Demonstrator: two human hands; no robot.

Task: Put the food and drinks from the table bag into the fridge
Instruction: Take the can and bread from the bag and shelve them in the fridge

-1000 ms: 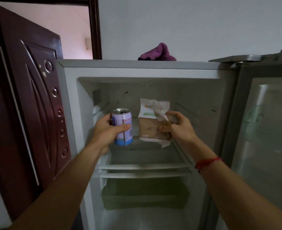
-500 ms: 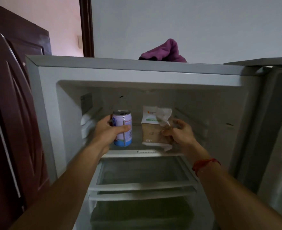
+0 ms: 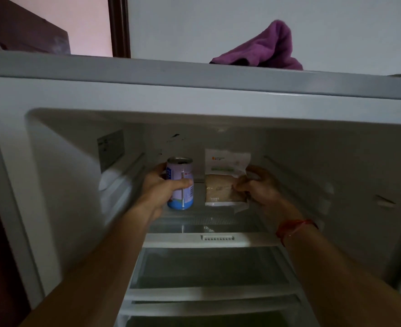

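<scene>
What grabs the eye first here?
Two hands reach deep into the open fridge: the left hand grips an upright can, and the right hand pinches a packet beside it, both at the top shelf. A purple cloth lies on top of the fridge, right of centre. A red string circles the right wrist.

Can (image 3: 180, 185) and packet (image 3: 223, 185) have gone deeper into the fridge (image 3: 194, 95).

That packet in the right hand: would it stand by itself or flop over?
The packet looks like soft plastic, crinkled at its top, so it probably bends. Standing thin and upright, it may well tip once the right hand lets go.
</scene>
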